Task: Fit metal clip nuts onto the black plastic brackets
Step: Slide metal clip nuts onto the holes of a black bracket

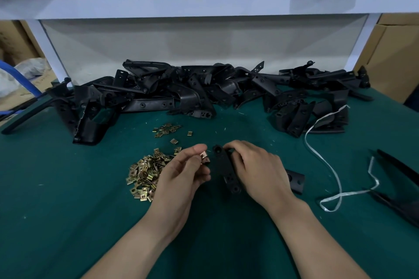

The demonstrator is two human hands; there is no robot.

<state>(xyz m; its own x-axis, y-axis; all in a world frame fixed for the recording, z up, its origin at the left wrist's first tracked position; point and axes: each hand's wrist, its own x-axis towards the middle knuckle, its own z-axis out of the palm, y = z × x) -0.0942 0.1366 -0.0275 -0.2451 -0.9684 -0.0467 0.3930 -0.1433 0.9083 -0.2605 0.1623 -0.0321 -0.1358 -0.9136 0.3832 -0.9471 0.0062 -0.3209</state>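
Above the surface (68,188), a clip nut (203,155), perhaps two, is pinched in the left grip (181,172); just right of it the bracket (224,165), lying near-to-far, is held in the right grip (256,170).

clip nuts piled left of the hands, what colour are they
Brassy gold clip nuts, on the green table mat; head view.

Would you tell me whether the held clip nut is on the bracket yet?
Not on: the left hand pinches the clip nut beside the bracket in the right hand, gap between.
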